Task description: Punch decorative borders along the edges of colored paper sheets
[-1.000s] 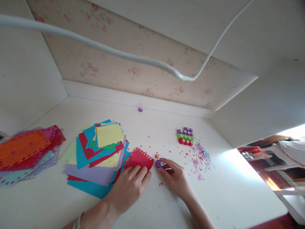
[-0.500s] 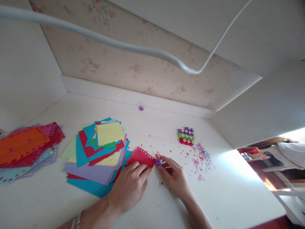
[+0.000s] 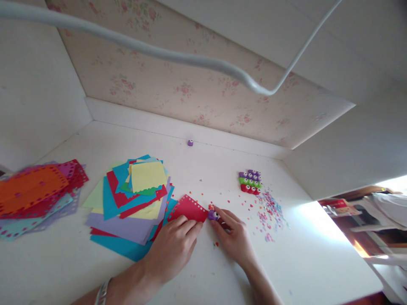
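My left hand (image 3: 173, 248) lies flat with fingers stretched on a red paper square (image 3: 188, 209) that has a row of punched holes along its far edge. My right hand (image 3: 233, 235) is closed around a small purple craft punch (image 3: 212, 215), held against the right corner of the red paper. Tiny red and orange paper bits lie around the punch on the white table (image 3: 203, 169).
A loose stack of coloured paper squares (image 3: 130, 203) lies left of my hands. A pile of punched sheets (image 3: 34, 195) sits at the far left. A cluster of small punches (image 3: 250, 181) and scattered confetti (image 3: 270, 212) lie to the right. A lone purple punch (image 3: 190, 142) stands by the back wall.
The purple punch in my right hand has moved left up to the corner of the red paper. My left hand stays on the paper.
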The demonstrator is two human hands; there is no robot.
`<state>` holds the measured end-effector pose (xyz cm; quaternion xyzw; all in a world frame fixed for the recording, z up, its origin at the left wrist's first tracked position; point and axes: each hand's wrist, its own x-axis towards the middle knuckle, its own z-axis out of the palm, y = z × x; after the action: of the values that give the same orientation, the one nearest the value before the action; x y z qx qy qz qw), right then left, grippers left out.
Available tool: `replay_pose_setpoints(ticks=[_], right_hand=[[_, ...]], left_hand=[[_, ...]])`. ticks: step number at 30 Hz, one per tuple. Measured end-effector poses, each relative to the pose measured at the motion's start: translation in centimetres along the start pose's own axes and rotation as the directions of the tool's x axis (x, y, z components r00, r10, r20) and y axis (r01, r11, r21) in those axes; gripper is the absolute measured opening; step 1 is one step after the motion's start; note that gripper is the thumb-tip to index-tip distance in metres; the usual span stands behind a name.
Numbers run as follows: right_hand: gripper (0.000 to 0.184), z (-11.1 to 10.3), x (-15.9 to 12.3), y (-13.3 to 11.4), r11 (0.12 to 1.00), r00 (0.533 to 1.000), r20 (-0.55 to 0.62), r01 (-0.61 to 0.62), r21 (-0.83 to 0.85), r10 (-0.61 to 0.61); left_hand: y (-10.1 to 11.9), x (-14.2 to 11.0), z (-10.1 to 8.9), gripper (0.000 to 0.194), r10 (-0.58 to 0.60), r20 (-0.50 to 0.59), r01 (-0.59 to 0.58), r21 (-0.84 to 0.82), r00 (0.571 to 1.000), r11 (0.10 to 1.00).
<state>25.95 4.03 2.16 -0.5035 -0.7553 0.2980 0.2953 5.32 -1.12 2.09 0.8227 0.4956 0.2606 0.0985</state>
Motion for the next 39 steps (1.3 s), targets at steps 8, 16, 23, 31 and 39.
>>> replay_pose_setpoints(ticks=[8, 16, 23, 31, 39], right_hand=[[0.035, 0.1, 0.0, -0.1, 1.000, 1.000, -0.011, -0.002, 0.029, 0.002], [0.036, -0.1, 0.2, -0.4, 0.999, 1.000, 0.008, -0.003, 0.053, 0.002], [0.035, -0.4, 0.2, -0.9, 1.000, 0.999, 0.049, 0.023, 0.008, -0.023], [0.036, -0.7, -0.1, -1.3, 0.999, 0.998, 0.045, 0.033, -0.010, -0.033], [0.036, -0.4, 0.0, -1.3, 0.995, 0.996, 0.054, 0.079, -0.067, -0.075]], left_hand=[[0.0, -0.2, 0.0, 0.032, 0.008, 0.046, -0.009, 0.028, 0.999, 1.000], [0.1, -0.2, -0.1, 0.034, 0.034, 0.068, -0.039, 0.068, 0.997, 0.997], [0.2, -0.2, -0.5, 0.033, 0.054, 0.080, -0.064, 0.120, 0.995, 0.991], [0.1, -0.3, -0.5, 0.033, 0.046, 0.076, -0.054, 0.114, 0.996, 0.992], [0.2, -0.2, -0.8, 0.032, 0.034, 0.117, -0.051, 0.142, 0.993, 0.989]])
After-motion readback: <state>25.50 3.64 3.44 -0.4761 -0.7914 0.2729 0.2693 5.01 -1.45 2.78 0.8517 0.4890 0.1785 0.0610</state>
